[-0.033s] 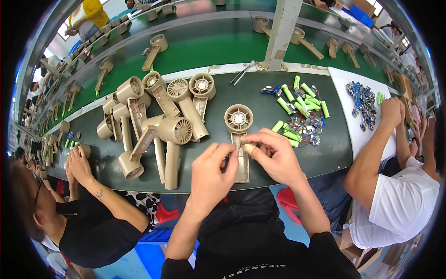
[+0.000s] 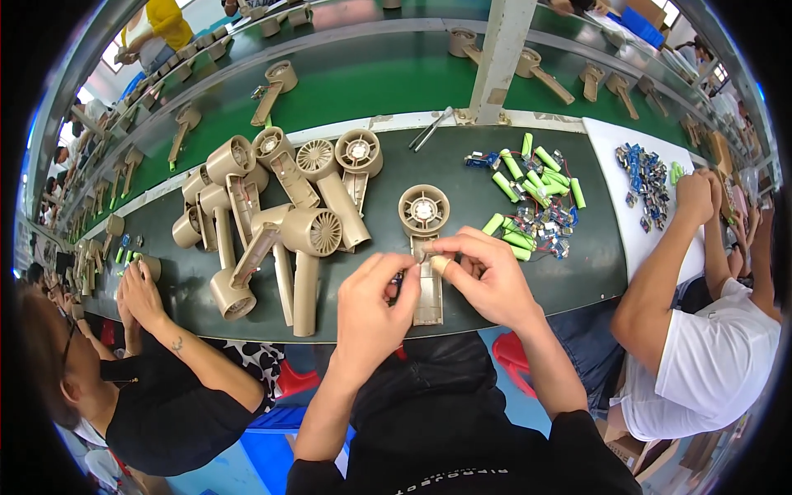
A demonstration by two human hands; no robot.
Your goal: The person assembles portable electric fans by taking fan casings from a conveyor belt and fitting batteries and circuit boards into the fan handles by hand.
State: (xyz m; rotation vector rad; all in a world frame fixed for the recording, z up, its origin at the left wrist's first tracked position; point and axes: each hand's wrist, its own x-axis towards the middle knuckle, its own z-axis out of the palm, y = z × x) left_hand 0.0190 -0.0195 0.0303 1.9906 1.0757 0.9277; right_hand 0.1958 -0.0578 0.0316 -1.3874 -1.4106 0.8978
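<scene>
A beige handheld fan shell [image 2: 424, 211] lies face up before me, its open handle pointing toward me. My left hand [image 2: 375, 309] is closed at the left of the handle, and a small dark-blue part like a circuit board [image 2: 397, 282] shows between its fingers. Over the handle's upper part, my right hand [image 2: 487, 272] is pinched, thumb and forefinger close to the left fingertips. What the right fingers hold is too small to make out. A tan covering wraps the right thumb.
Several beige fan shells [image 2: 312, 233] are piled at left. Green battery cells [image 2: 551, 181] with wired boards lie at right; tweezers [image 2: 431, 130] rest behind. More boards [image 2: 642, 186] sit on a white sheet [image 2: 606, 153]. People work on both sides, near a metal post [image 2: 497, 62].
My left hand has shifted very slightly left, and more of the dark-blue part shows in it. The right fingertips have moved slightly left; the fan shell stays put.
</scene>
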